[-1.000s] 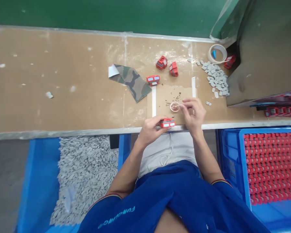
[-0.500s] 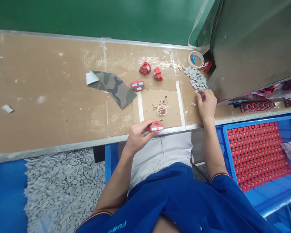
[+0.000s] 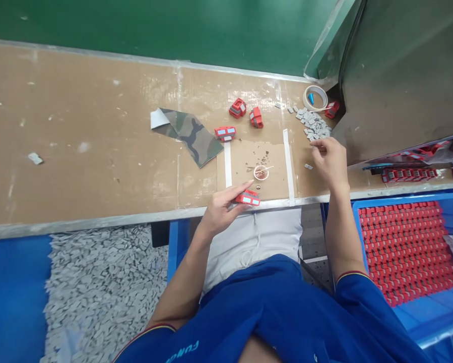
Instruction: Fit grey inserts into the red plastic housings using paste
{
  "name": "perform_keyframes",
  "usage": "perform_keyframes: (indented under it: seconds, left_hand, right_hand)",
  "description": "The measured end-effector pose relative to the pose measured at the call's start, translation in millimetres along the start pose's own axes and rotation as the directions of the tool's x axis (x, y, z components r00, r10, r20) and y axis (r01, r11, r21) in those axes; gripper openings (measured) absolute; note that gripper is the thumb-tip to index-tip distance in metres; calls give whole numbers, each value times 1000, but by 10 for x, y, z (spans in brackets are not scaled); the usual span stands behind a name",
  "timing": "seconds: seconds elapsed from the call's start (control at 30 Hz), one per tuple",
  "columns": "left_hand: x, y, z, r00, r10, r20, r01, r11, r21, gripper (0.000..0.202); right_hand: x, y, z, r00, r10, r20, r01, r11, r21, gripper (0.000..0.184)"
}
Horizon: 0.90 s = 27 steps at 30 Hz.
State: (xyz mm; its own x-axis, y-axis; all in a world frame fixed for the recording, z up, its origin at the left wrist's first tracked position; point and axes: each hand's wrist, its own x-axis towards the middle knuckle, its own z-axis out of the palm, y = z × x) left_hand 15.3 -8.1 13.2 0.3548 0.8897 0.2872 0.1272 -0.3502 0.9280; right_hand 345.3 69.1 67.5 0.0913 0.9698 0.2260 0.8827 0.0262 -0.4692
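Observation:
My left hand [image 3: 221, 209] grips a red toy vehicle part [image 3: 250, 197] with pale window panels, at the table's front edge. My right hand [image 3: 330, 160] is pinched at the near side of a pile of small grey pieces [image 3: 314, 123]. A small grey piece appears to be between its fingertips, mostly covered by them. Another loose grey piece [image 3: 308, 166] lies just left of this hand. A small round cup [image 3: 261, 173] with a thin white stick stands beyond the part in my left hand, dark crumbs scattered behind it.
Three red parts [image 3: 225, 133] lie behind the cup, beside a folded camouflage sheet [image 3: 196, 136]. A tape roll [image 3: 315, 98] sits by the dark metal housing [image 3: 400, 75] on the right. Below the table are a blue crate [image 3: 403, 302] of red parts and many grey pieces [image 3: 109, 292].
The whole view has shifted slightly. My right fingertips have closed over the grey piece that showed beside them earlier. My left hand still holds the red part, now slightly more tilted.

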Motion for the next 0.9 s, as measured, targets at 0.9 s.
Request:
perform_keyframes:
  seconds: [0.9]
  left_hand:
    - [-16, 25, 5, 970, -199, 140, 239, 880, -410, 40]
  right_hand:
    - [-976, -865, 102, 972, -178, 155, 55, 807, 588, 11]
